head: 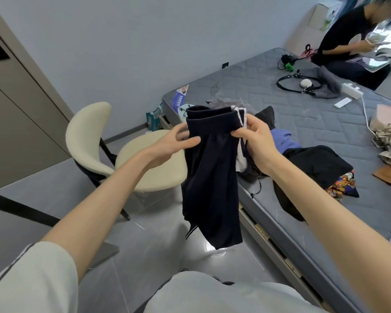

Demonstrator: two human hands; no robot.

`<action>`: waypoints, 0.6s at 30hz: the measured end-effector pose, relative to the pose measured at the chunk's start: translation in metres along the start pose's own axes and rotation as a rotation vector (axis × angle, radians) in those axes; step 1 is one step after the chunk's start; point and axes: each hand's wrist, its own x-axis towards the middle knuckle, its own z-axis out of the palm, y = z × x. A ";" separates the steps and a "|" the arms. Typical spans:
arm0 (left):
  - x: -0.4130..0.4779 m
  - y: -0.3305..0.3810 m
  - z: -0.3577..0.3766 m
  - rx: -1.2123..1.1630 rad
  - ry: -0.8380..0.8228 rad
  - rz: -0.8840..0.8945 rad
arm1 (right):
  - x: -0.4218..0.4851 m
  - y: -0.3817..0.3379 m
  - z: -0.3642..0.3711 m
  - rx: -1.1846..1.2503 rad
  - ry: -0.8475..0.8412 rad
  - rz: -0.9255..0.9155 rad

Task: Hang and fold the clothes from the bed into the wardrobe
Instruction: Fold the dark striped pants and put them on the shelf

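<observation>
My left hand [167, 145] and right hand [255, 136], both grips closed, pinch the waistband [212, 120] of navy white-striped cloth shorts [212, 177]. Levelling it should hang the legs flat.

- Shorts [212, 172] hang btwn L hand [167, 145] & R hand [255, 141], both at the waistband, over the floor, alongside the left edge of the bed [325, 136].
- Chair [88, 141] left of bed, behind L hand.
- Clothes pile [314, 161] on bed, just behind R hand.
- Bag [325, 86] farther back on bed; power strip [352, 90] & remote [342, 102] just right of it.
- Another person [348, 41] at bed's far end.
- Door panel [14, 109] far left.
</observation>
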 end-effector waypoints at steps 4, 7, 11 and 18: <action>0.000 0.010 0.015 0.086 0.121 0.101 | 0.000 0.003 -0.013 -0.383 -0.094 0.051; -0.010 0.024 0.017 0.290 0.124 0.187 | 0.000 0.008 -0.025 -0.671 -0.077 0.051; -0.021 0.044 0.016 0.469 0.142 0.264 | 0.000 0.003 -0.026 -0.646 0.006 -0.129; -0.044 0.047 0.008 0.449 0.185 0.044 | -0.002 0.006 -0.013 -0.642 -0.233 -0.029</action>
